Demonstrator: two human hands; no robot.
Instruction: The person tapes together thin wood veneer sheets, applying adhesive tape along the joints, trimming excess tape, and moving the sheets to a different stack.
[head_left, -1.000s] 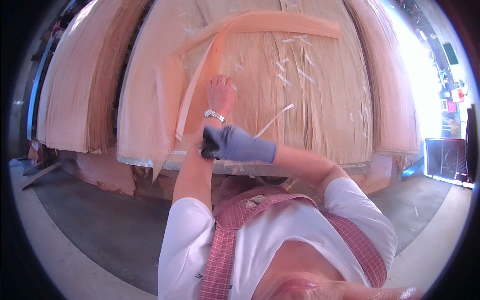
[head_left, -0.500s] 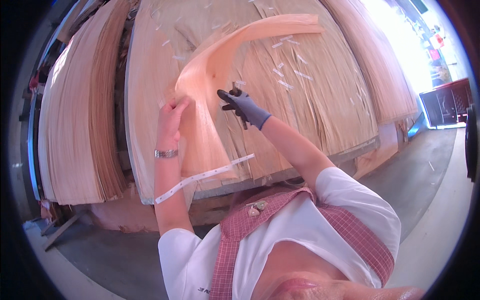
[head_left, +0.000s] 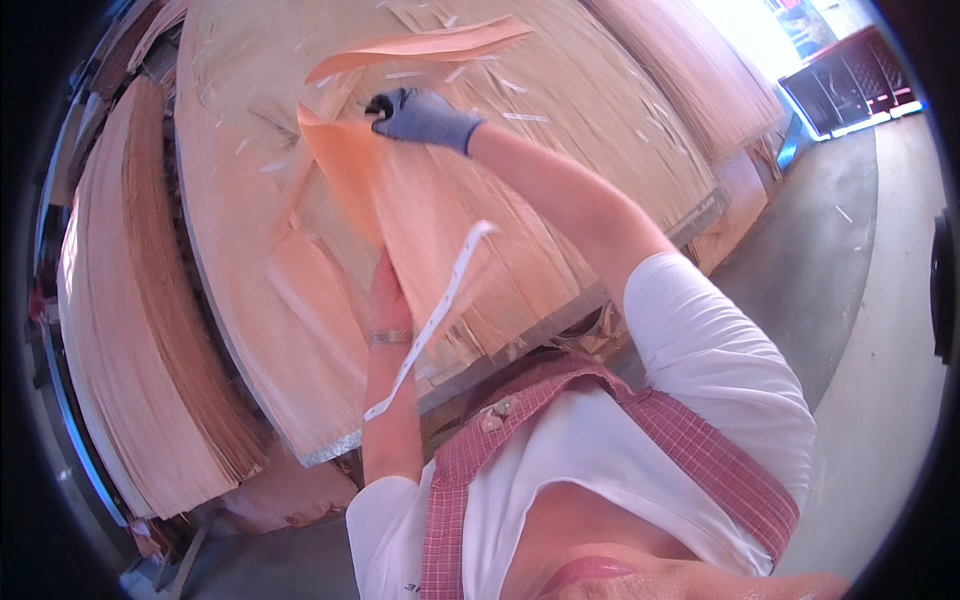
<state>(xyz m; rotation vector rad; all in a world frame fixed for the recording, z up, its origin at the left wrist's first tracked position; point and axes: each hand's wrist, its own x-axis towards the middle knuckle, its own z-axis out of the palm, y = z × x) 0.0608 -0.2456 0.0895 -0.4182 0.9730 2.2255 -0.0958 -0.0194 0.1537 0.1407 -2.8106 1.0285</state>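
Observation:
A thin, pale orange wood veneer sheet (head_left: 430,205) curls upward over a broad stack of veneer (head_left: 560,190). My bare left hand (head_left: 388,285), with a metal band at the wrist, grips the sheet's left side; its fingers are partly hidden behind the wood. My right hand (head_left: 420,118), in a grey glove with black fingertips, is closed at the sheet's far edge around a small dark tool, mostly hidden. Beyond it, a separate curved veneer piece (head_left: 420,48) is over the stack. A white perforated tape strip (head_left: 440,310) crosses in front of my left forearm.
Short white tape pieces (head_left: 525,117) are scattered over the stack. Another tall veneer stack (head_left: 110,330) stands at the left, and one more (head_left: 680,70) at the far right. A dark red-framed crate (head_left: 855,85) sits on the floor at the right.
The long veneer sheet has come apart into a near sheet and a far piece. My right hand moved left and away; my left hand moved nearer. The view has shifted.

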